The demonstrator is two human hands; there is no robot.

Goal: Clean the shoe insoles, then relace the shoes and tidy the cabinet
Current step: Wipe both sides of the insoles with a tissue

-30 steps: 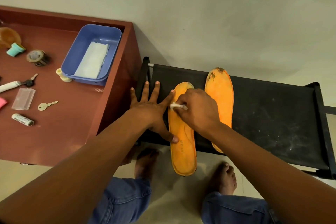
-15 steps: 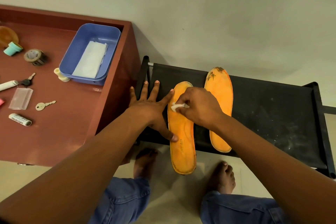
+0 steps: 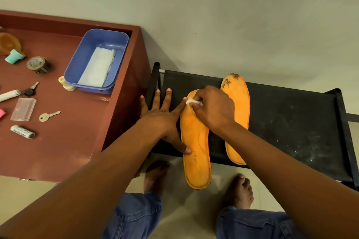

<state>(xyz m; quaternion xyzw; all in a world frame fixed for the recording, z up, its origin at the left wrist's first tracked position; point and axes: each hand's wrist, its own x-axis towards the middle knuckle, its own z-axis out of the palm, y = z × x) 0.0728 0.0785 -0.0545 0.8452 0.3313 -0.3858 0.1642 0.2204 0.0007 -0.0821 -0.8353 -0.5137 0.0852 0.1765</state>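
Two orange insoles lie side by side on a black fabric shoe rack [image 3: 291,122]. The near insole [image 3: 196,147] hangs over the rack's front edge. My left hand [image 3: 165,118] lies flat with fingers spread, its forefinger and thumb pressing the near insole's left edge. My right hand [image 3: 211,108] pinches a small white wad of tissue [image 3: 192,102] against the toe end of that insole. The far insole [image 3: 240,103] has dark stains at its toe and is partly hidden by my right wrist.
A red-brown cabinet top [image 3: 64,137] to the left carries a blue tub [image 3: 97,62] with a white cloth inside, a tape roll [image 3: 38,65], keys [image 3: 48,116], a battery [image 3: 23,131] and small items. My bare feet stand on the floor below the rack.
My right hand has slid the tissue up the near insole toward its toe end. The left hand keeps its place on the insole's left edge.
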